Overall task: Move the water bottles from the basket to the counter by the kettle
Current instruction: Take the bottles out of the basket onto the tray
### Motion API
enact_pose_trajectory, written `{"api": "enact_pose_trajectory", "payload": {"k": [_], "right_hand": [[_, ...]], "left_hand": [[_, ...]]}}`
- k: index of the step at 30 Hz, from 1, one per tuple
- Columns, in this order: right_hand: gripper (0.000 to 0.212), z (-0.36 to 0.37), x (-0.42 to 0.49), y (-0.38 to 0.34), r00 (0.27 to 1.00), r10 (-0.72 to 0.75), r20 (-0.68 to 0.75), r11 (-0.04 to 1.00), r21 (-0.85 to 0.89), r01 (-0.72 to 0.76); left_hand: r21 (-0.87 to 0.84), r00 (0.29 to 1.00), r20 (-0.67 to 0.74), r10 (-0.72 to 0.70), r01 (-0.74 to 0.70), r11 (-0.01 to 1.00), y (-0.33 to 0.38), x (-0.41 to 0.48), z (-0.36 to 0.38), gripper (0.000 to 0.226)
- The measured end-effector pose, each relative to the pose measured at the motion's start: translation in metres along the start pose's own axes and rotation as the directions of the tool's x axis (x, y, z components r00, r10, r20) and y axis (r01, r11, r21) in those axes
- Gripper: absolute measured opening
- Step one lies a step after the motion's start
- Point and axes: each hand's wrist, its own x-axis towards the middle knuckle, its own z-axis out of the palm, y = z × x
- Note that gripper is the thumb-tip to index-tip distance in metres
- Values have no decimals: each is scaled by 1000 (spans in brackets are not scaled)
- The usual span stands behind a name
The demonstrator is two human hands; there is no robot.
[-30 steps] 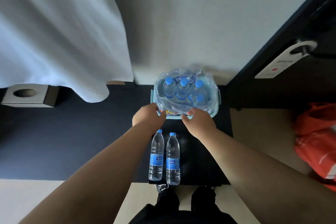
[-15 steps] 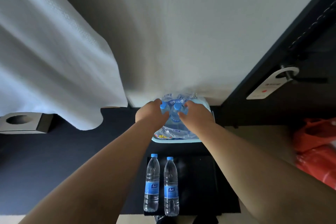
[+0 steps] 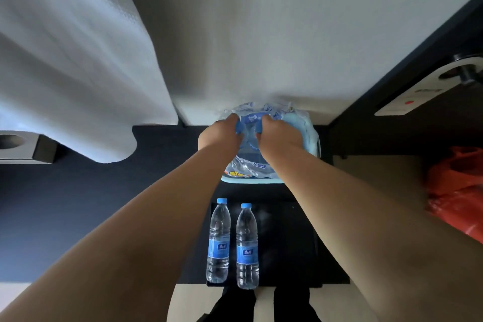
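A light blue basket stands on the dark floor against the white wall, lined with crinkled clear plastic wrap. Both my hands are inside it. My left hand is closed around the top of one water bottle, and my right hand is closed around the top of another; blue caps and a blue label show between my fingers. Two more clear water bottles with blue caps, one beside the other, stand upright on a black mat near my feet.
A white curtain hangs at the left above a small grey box with a round hole. A dark door with a white hanger tag is at the right. An orange plastic bag lies on the floor at the far right.
My hands went from the basket's near rim into the basket and closed on two bottle tops. The camera moved closer and tilted down.
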Motion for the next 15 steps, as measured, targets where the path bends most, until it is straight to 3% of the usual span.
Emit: {"api": "enact_pose_trajectory", "payload": {"k": [5, 8, 15], "right_hand": [[19, -3, -12, 3, 996, -27, -85, 995, 90, 35], [26, -10, -28, 8, 987, -42, -154, 969, 232, 78], [22, -50, -76, 12, 936, -84, -341, 873, 427, 234]], "left_hand": [[-77, 1000, -19, 21, -22, 997, 1, -13, -6, 10], [-185, 998, -69, 10, -23, 982, 5, -27, -18, 8], [-357, 985, -166, -40, -23, 934, 21, -64, -63, 15]]}}
